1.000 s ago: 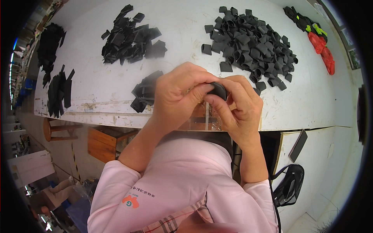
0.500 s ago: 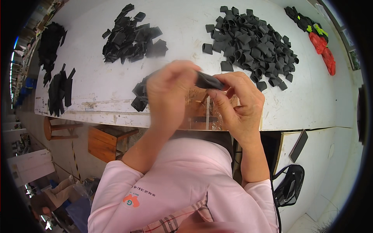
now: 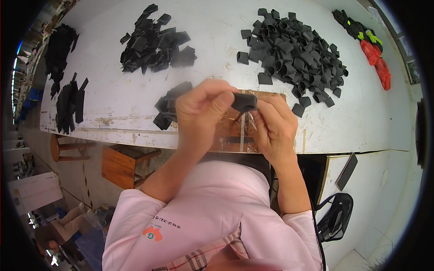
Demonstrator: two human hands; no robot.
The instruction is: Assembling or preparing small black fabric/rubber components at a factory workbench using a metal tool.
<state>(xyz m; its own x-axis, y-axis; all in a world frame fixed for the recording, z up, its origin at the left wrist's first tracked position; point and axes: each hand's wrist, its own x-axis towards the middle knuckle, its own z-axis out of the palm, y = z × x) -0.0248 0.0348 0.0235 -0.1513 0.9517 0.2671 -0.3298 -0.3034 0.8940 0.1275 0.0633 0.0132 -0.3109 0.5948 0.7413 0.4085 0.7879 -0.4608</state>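
A short black fabric tube (image 3: 244, 103) is held up over the near edge of the table, its open end turned toward my right. My left hand (image 3: 205, 104) pinches its left side between thumb and fingers. At the open end, the curled fingers of my right hand (image 3: 276, 122) grip the rim; their tips are partly hidden. Below the hands lies a brown taped board (image 3: 228, 135). Many similar tubes form a large pile (image 3: 294, 54) beyond my right hand. Flat black pieces (image 3: 165, 106) lie just left of my left hand.
Another heap of flat black pieces (image 3: 153, 47) lies at the far left, with black strips (image 3: 68, 106) near the left edge. Red plastic bags (image 3: 375, 58) rest at the far right. A wooden stool (image 3: 120, 167) and a black bag (image 3: 337, 217) are below table level.
My left hand, blurred before, is now steady. The tube has turned so its open end shows, and my right hand has shifted slightly left and down with its fingers more closed.
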